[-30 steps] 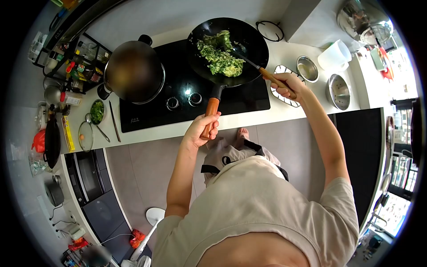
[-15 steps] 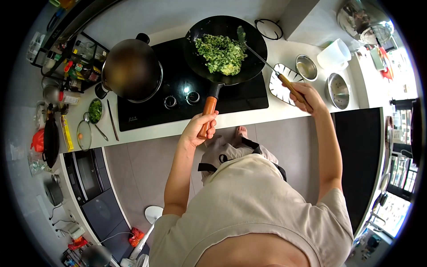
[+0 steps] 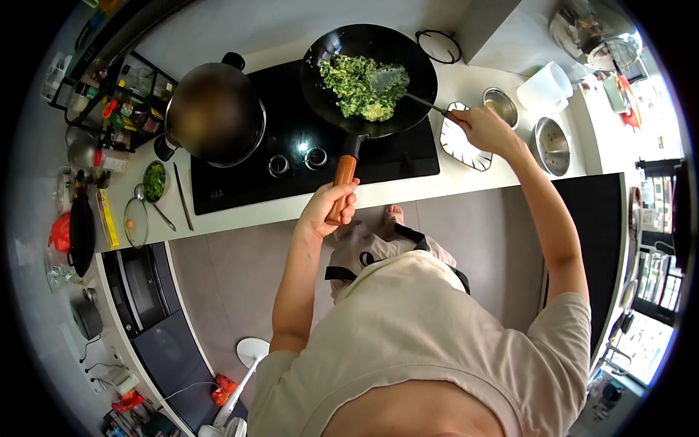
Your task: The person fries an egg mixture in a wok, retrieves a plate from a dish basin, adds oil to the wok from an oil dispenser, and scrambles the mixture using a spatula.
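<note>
My left hand (image 3: 330,207) is wrapped around the orange-brown wooden handle of a black wok (image 3: 416,62) on the right side of the cooktop (image 3: 247,182). Chopped green food mixed with pale yellow bits (image 3: 353,86) is heaped in the wok. In my right hand (image 3: 491,131) is the handle of a spatula (image 3: 391,79); its blade rests at the right side of the heap, over or in the food. Just below my right hand lies a white plate with dark stripes (image 3: 460,149) on the counter.
Left of the wok stands a dark covered pot (image 3: 216,116). Beyond it are a bowl of chopped greens (image 3: 154,180), a chopstick-like stick (image 3: 182,197) and a glass lid (image 3: 136,222). Metal bowls (image 3: 551,148) and a white plastic container (image 3: 545,87) stand at the right.
My right hand has moved up and left, pushing the spatula from the wok's upper right side leftward and down onto the food. My left hand stays on the wok handle.
</note>
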Tool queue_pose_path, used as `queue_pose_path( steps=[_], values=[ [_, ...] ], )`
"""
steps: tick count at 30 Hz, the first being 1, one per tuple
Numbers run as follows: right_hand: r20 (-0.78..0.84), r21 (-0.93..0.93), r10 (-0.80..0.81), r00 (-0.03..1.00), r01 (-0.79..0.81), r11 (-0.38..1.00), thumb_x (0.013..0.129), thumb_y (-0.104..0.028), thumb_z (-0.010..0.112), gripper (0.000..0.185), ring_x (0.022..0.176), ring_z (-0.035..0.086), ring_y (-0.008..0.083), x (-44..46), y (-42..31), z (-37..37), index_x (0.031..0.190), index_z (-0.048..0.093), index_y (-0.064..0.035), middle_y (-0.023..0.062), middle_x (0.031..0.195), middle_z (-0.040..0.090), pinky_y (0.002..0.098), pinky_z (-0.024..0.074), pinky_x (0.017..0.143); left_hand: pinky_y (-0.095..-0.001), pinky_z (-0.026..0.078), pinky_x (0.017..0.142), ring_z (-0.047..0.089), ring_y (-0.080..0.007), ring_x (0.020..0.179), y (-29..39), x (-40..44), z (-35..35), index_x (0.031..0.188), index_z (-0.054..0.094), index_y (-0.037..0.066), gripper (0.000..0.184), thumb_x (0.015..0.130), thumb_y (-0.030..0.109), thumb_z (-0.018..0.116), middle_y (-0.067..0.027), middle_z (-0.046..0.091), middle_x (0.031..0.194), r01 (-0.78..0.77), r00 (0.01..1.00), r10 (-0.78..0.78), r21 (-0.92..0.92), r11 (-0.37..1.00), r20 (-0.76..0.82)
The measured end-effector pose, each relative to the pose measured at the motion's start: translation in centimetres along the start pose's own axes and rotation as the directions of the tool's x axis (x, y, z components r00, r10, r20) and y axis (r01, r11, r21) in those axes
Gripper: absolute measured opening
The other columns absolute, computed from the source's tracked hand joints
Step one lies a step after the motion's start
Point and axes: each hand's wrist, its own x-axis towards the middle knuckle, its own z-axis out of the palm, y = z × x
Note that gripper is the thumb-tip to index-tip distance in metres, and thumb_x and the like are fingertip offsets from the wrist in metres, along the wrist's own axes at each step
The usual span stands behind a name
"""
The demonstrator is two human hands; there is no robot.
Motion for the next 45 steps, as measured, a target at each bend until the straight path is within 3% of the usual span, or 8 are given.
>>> queue_pose_path(
  steps=[5, 10, 17, 19, 30, 33, 39, 45],
  values=[
    [0.078, 0.006, 0.004, 0.997, -0.004, 1.0, 0.097, -0.021, 0.046, 0.028, 0.077, 0.063, 0.0376, -0.9, -2.3, -4.2, 0.115, 0.067, -0.0157, 0.0193, 0.093, 0.066, 0.0442, 0.0514, 0.069, -0.023, 0.041, 0.04, 0.05, -0.0092, 0.047, -0.1, 0.1, -0.2, 0.113, 0.051, 0.002, 0.03, 0.09, 0.017, 0.063, -0.0033, 0.055, 0.073, -0.014, 1.0, 0.014, -0.006, 1.0, 0.012],
    [0.418, 0.44, 0.066, 0.906, -0.265, 0.858, 0.095, -0.026, 0.05, 0.034, 0.039, 0.046, 0.0079, -1.9, -6.3, -6.9, 0.123, 0.063, -0.0112, 0.0007, 0.059, 0.047, 0.0256, 0.0349, 0.032, -0.0241, 0.041, 0.039, 0.05, -0.0106, 0.046, -0.4, 0.3, 0.0, 0.113, 0.051, 0.002, 0.031, 0.089, 0.016, 0.065, -0.0036, 0.055, 0.072, -0.022, 1.0, 0.023, -0.044, 0.999, 0.016],
    [0.587, 0.379, 0.019, 0.809, -0.295, 0.877, 0.093, -0.018, 0.044, 0.042, 0.041, 0.052, 0.0129, -1.9, -8.6, -8.7, 0.13, 0.054, -0.0026, 0.0052, 0.064, 0.055, 0.0275, 0.0415, 0.033, -0.0266, 0.043, 0.041, 0.051, -0.0122, 0.049, -3.8, 2.6, 1.3, 0.111, 0.05, 0.009, 0.029, 0.087, 0.015, 0.065, -0.0022, 0.054, 0.073, -0.05, 0.999, 0.051, -0.1, 0.994, 0.007],
    [0.541, 0.253, 0.033, 0.84, -0.2, 0.947, 0.092, -0.015, 0.041, 0.031, 0.037, 0.05, 0.0115, -1.1, -9.5, -8.8, 0.109, 0.065, -0.0042, 0.0025, 0.056, 0.051, 0.0258, 0.0393, 0.031, -0.0271, 0.042, 0.042, 0.052, -0.0127, 0.049, -4.5, 3.2, 1.6, 0.111, 0.048, 0.01, 0.028, 0.087, 0.015, 0.064, -0.0023, 0.054, 0.073, -0.066, 0.997, 0.069, -0.1, 0.993, 0.028],
    [0.075, 0.448, 0.254, 0.964, -0.26, 0.855, 0.091, -0.01, 0.042, 0.03, 0.046, 0.062, 0.0258, 2.8, -11.9, 6.4, 0.115, 0.061, -0.0065, 0.0156, 0.066, 0.063, 0.0363, 0.0526, 0.039, -0.0281, 0.044, 0.043, 0.052, -0.0135, 0.048, -4.8, 3.4, 1.5, 0.108, 0.048, 0.009, 0.03, 0.086, 0.017, 0.066, -0.0029, 0.053, 0.071, -0.079, 0.995, 0.083, -0.078, 0.994, 0.047],
    [-0.46, 0.132, 0.012, 0.888, 0.054, 0.99, 0.087, -0.009, 0.047, 0.029, 0.049, 0.064, 0.0258, 5.3, -7.5, 13.6, 0.112, 0.062, -0.0051, 0.0156, 0.082, 0.067, 0.0372, 0.0505, 0.039, -0.0286, 0.044, 0.043, 0.053, -0.0138, 0.048, -4.8, 3.4, 1.6, 0.109, 0.048, 0.008, 0.031, 0.086, 0.017, 0.066, -0.0033, 0.054, 0.072, -0.099, 0.994, 0.103, -0.071, 0.993, 0.048],
    [0.085, 0.656, 0.407, 0.91, -0.358, 0.664, 0.087, -0.018, 0.057, 0.023, 0.047, 0.062, 0.0192, 4.3, -9.6, 8.8, 0.102, 0.066, -0.0029, 0.0122, 0.064, 0.063, 0.0333, 0.048, 0.038, -0.0295, 0.043, 0.041, 0.053, -0.015, 0.047, -4.9, 3.5, 1.8, 0.11, 0.048, 0.007, 0.03, 0.087, 0.016, 0.066, -0.0035, 0.054, 0.07, -0.098, 0.994, 0.102, -0.105, 0.99, 0.038],
    [0.016, 0.859, 0.38, 0.925, -0.207, 0.468, 0.086, -0.019, 0.062, 0.029, 0.043, 0.05, 0.0088, 3.5, -7.4, 9.4, 0.111, 0.068, -0.0046, 0.001, 0.056, 0.052, 0.0252, 0.0383, 0.036, -0.029, 0.042, 0.043, 0.052, -0.0143, 0.048, -4.8, 3.4, 1.6, 0.11, 0.048, 0.008, 0.03, 0.087, 0.017, 0.065, -0.0033, 0.053, 0.071, -0.088, 0.995, 0.09, -0.07, 0.994, 0.032]
  ],
)
